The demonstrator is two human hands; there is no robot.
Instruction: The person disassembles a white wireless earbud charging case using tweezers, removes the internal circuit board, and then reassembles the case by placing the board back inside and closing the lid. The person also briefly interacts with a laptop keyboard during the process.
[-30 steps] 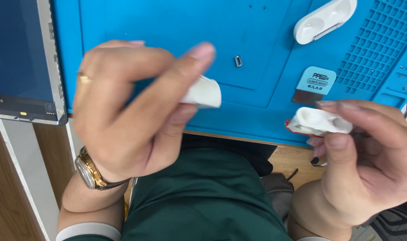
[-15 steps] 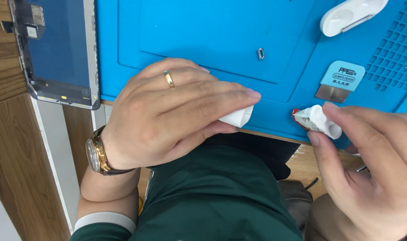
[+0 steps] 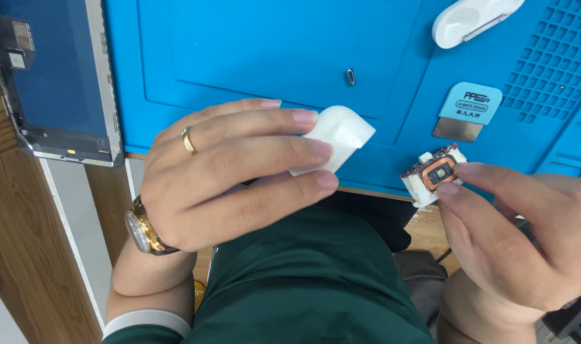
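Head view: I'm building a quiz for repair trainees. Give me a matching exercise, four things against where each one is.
Things:
1. white shell piece
2. small coil module
3. gold ring
4. blue pry tool

Places:
A. lying on the blue mat
B. on a finger of the left hand
C. pinched in the right hand
D. held in the left hand's fingertips

Pairs: 1-D, 2-C, 3-B, 4-A

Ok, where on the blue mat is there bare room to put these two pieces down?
The widest bare patch is the recessed middle of the blue mat, between the phone screen and the small metal ring. The right side is crowded: white case half, blue scraper, grid pockets. The left hand and right hand cover the near edge.
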